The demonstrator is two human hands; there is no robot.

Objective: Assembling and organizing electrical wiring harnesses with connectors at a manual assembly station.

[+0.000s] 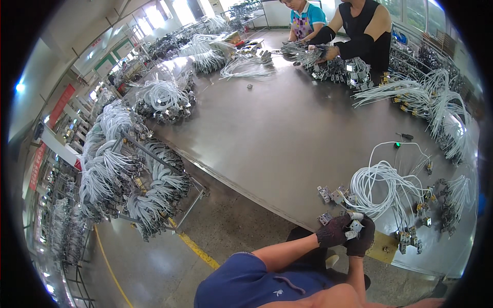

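Note:
My left hand and my right hand both wear dark work gloves and meet at the near edge of the grey table. Together they grip a small white connector part at the end of a cable. Just beyond them lies a coiled bundle of white cables with small metal connectors scattered beside it. The fingers of both hands are curled around the part.
A rack hung with many white cable bundles stands to my left. More cable heaps lie along the table. Two other people work at the far end. A yellow floor line runs below the table edge.

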